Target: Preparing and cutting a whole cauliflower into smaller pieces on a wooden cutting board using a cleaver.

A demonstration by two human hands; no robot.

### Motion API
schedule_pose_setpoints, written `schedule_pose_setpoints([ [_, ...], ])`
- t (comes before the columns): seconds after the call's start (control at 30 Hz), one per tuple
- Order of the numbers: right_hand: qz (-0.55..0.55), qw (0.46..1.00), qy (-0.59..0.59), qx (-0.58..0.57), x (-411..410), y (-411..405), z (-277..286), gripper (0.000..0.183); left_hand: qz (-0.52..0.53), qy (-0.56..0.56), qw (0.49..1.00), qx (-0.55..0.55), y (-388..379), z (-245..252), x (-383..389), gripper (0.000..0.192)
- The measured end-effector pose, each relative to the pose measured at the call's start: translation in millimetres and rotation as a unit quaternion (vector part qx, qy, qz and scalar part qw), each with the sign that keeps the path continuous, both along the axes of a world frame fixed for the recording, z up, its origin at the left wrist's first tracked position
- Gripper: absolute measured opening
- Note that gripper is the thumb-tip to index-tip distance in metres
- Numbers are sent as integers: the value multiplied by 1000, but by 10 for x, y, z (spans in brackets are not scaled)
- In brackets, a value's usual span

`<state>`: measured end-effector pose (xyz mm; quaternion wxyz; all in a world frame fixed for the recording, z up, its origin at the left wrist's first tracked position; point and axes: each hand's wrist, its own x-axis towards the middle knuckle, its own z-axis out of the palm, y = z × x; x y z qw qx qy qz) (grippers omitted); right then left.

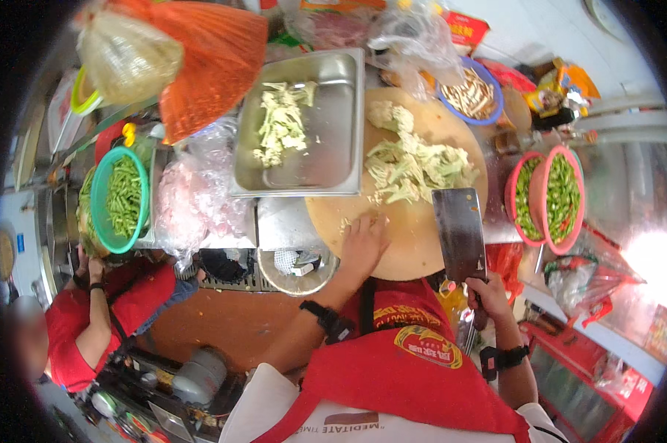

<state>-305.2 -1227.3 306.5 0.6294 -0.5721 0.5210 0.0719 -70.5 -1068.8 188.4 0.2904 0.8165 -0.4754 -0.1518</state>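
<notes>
My right hand (pixel 487 299) grips the handle of a cleaver (pixel 459 235), its broad dark blade lying over the right part of a round cutting board (pixel 411 255). My left hand (pixel 364 243) rests on the board's near left part, fingertips at small cauliflower crumbs; whether it holds any is unclear. Beyond both hands, cut cauliflower pieces (pixel 416 166) are heaped on the board. A deep stainless steel pan (pixel 333 149) overlaps the board's left edge and contains more cauliflower florets (pixel 281 124).
Left: a green basket of green beans (pixel 124 199) and bagged pale food (pixel 184 194). Right: pink baskets of chopped green vegetables (pixel 563 199). A blue basket of sliced food (pixel 469 97) stands behind the board. Below the counter edge is a waste bin (pixel 297 285). A person (pixel 90 326) works at far left.
</notes>
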Motion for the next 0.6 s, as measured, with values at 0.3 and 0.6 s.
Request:
schedule_pose_setpoints([
  [0.3, -16, 995, 92, -28, -452, 269, -406, 19, 64, 184, 981, 9, -348, 432, 154, 28],
  [0.6, 30, 995, 78, -51, -363, 297, -336, 27, -23, -58, 988, -141, -500, 1157, 603, 36],
])
